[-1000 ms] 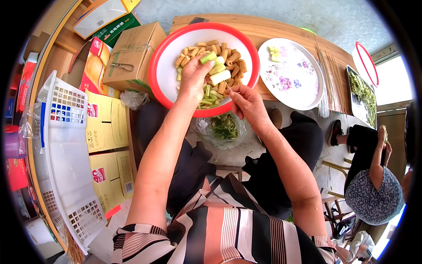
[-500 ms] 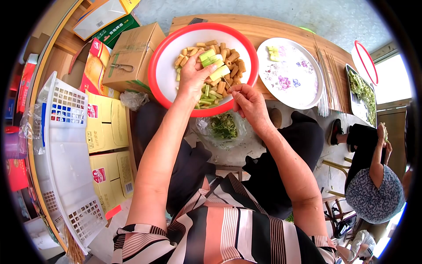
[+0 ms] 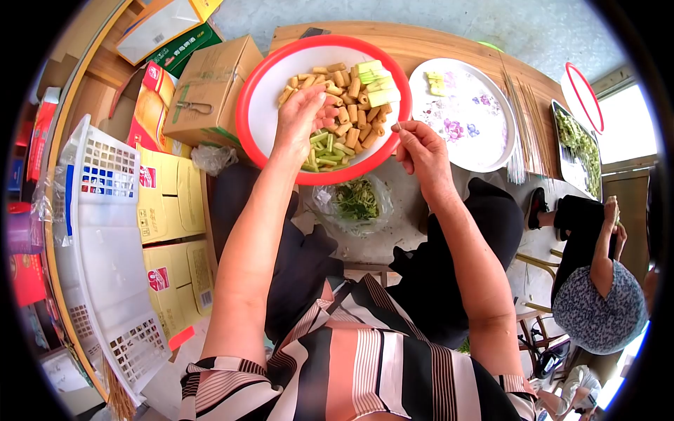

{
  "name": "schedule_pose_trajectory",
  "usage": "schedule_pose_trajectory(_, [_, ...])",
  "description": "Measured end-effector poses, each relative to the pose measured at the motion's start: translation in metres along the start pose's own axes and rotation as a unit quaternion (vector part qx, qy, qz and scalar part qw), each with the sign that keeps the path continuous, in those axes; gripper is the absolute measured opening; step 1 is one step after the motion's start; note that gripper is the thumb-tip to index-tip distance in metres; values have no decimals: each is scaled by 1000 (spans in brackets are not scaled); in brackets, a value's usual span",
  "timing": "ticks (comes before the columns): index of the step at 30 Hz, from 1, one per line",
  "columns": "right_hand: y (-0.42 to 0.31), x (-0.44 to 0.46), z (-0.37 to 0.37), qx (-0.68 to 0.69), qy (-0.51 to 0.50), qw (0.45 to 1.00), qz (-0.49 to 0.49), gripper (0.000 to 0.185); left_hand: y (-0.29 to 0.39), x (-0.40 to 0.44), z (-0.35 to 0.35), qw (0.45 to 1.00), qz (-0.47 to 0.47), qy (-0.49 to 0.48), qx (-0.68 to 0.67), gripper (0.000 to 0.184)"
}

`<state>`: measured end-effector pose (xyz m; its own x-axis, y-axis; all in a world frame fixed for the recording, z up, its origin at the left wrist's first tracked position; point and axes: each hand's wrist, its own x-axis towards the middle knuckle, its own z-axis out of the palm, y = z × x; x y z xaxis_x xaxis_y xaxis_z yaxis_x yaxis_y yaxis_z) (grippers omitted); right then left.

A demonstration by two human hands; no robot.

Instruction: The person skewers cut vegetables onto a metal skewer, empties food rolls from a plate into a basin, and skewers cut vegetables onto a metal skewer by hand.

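Observation:
A white bowl with a red rim (image 3: 248,109) holds brown tube-shaped pieces (image 3: 354,116) and cut green stalks (image 3: 330,151). My left hand (image 3: 302,119) is over the bowl's left part, its fingers apart and holding nothing. By the bowl's right rim, my right hand (image 3: 423,151) pinches the end of a thin skewer. Pale green pieces (image 3: 378,83) in a row, seemingly on that skewer, lie over the bowl's upper right side. Right of the bowl, a white flowered plate (image 3: 463,130) carries a small row of green pieces (image 3: 436,83).
Thin skewers (image 3: 526,130) lie right of the plate, beside a tray of shredded greens (image 3: 579,151). Below the bowl is a plastic bag of leaves (image 3: 357,201). A cardboard box (image 3: 210,88) and white basket (image 3: 105,245) stand left. Another person (image 3: 600,302) sits at right.
My left hand has let go of the pale green pieces and moved slightly left. My right hand has shifted right and up, and the pieces have moved to the bowl's upper right.

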<state>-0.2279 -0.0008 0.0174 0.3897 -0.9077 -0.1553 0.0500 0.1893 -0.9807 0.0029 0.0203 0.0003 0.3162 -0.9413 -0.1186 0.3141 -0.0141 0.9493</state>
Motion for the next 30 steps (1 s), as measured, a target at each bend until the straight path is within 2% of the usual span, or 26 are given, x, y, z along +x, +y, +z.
schedule_pose_trajectory(7, [10,1,-41,5,56,998,-31,14,7,-5,0,1000,-18,-4,25,29])
schedule_pose_trajectory(13, [15,17,-83,-16,112,993,18,14,15,-7,16,998,-14,-42,47,25])
schedule_pose_trajectory(21, [39,107,-147,-44,196,977,74,14,23,-10,30,994,-7,-94,48,24])
schedule_pose_trajectory(25, [61,141,-149,-57,254,961,97,13,26,-10,34,994,-13,-93,58,22])
schedule_pose_trajectory(30, [86,167,-150,-78,255,958,109,12,25,-6,36,993,-26,-100,63,21])
